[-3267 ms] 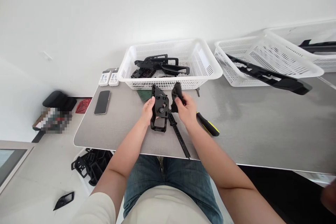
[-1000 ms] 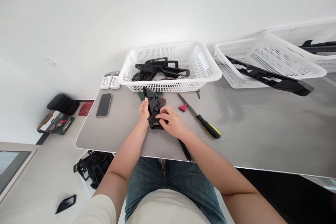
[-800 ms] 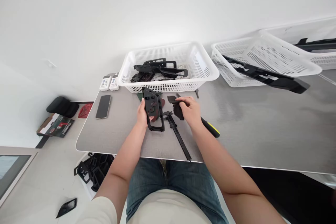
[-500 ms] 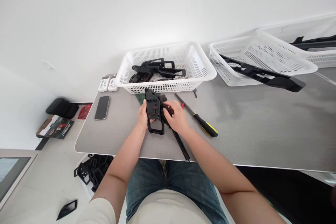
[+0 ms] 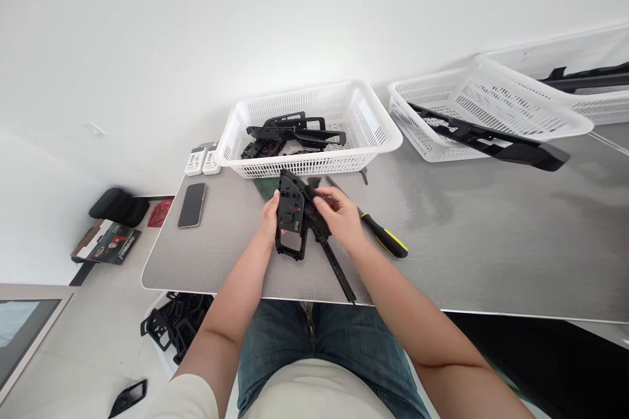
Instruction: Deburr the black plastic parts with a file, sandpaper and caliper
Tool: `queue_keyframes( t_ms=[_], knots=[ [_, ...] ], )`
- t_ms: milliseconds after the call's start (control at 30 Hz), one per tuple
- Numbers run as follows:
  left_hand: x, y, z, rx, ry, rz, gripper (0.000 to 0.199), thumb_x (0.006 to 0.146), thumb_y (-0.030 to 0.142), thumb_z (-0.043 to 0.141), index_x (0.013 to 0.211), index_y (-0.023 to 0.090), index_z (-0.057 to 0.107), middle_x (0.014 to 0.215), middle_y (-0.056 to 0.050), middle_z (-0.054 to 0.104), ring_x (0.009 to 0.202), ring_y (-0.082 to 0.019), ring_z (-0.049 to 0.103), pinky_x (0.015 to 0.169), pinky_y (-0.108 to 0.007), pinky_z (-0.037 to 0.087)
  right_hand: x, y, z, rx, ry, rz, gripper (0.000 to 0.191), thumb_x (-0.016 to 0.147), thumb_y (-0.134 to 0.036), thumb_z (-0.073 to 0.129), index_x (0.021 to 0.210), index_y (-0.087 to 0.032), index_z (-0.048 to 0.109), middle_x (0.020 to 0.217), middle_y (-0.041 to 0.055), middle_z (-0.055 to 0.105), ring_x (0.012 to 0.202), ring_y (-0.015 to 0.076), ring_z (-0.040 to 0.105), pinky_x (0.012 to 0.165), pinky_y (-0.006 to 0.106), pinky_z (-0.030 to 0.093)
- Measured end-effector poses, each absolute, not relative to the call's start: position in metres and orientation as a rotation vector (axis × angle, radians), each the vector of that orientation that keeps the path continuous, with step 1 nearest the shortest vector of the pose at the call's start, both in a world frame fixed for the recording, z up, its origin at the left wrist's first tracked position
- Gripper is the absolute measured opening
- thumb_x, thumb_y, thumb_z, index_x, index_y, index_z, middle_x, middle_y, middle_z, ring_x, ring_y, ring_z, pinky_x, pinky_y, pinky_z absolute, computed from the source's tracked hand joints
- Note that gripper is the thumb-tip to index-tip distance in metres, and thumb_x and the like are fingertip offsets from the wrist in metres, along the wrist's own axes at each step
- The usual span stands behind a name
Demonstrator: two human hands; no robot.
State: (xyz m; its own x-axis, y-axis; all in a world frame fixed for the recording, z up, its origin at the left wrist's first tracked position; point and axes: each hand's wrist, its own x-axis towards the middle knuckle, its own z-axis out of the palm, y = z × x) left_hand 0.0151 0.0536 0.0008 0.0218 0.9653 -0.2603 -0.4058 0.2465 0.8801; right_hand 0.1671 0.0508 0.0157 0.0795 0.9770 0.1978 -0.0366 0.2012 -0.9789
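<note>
Black plastic bracket (image 5: 291,213) sits at the frame's centre, gripped upright by your left hand (image 5: 269,217). Your right hand (image 5: 340,213) pinches a dark piece (image 5: 318,208) against it, near the white basket (image 5: 314,169) and yellow-handled screwdriver (image 5: 384,242).

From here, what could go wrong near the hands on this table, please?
The yellow-and-black screwdriver lies close to the right hand, so that hand might knock it. The long black plastic strip reaches the table's front edge and could perhaps be pushed off. The left hand grips the black plastic bracket, whose thin frame may flex if forced.
</note>
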Motion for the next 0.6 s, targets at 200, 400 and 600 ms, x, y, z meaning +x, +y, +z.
queue_keyframes(
  t_ms=[200, 400, 600],
  knots=[
    [0.004, 0.06, -0.002, 0.692, 1.116, 1.42, 0.055, 0.067, 0.07, 0.06, 0.059, 0.016, 0.052, 0.045, 0.002, 0.052, 0.034, -0.008, 0.043, 0.036, -0.022, 0.032, 0.161, 0.032, 0.019, -0.95, -1.65, 1.433, 0.007, 0.064, -0.024, 0.057, 0.069, -0.021, 0.054, 0.053, -0.0057, 0.047, 0.046, 0.0096, 0.041, 0.045, 0.024, 0.034],
    [0.003, 0.058, -0.005, 0.764, 1.028, 1.181, 0.049, 0.068, 0.062, 0.066, 0.075, 0.013, 0.065, 0.053, -0.002, 0.061, 0.046, -0.014, 0.055, 0.047, -0.026, 0.041, 0.179, 0.051, 0.019, -0.982, -1.137, 1.237, 0.013, 0.064, -0.031, 0.06, 0.073, -0.022, 0.056, 0.067, -0.0016, 0.057, 0.061, 0.0142, 0.055, 0.056, 0.028, 0.044],
    [0.009, 0.052, -0.005, 0.887, 0.972, 0.935, 0.049, 0.064, 0.058, 0.072, 0.079, 0.011, 0.071, 0.064, -0.006, 0.068, 0.057, -0.017, 0.061, 0.055, -0.027, 0.043, 0.187, 0.061, 0.015, -1.043, -1.403, 0.763, 0.016, 0.078, -0.028, 0.054, 0.088, -0.023, 0.066, 0.091, 0.0042, 0.061, 0.083, 0.0175, 0.059, 0.07, 0.033, 0.049]
  ],
)
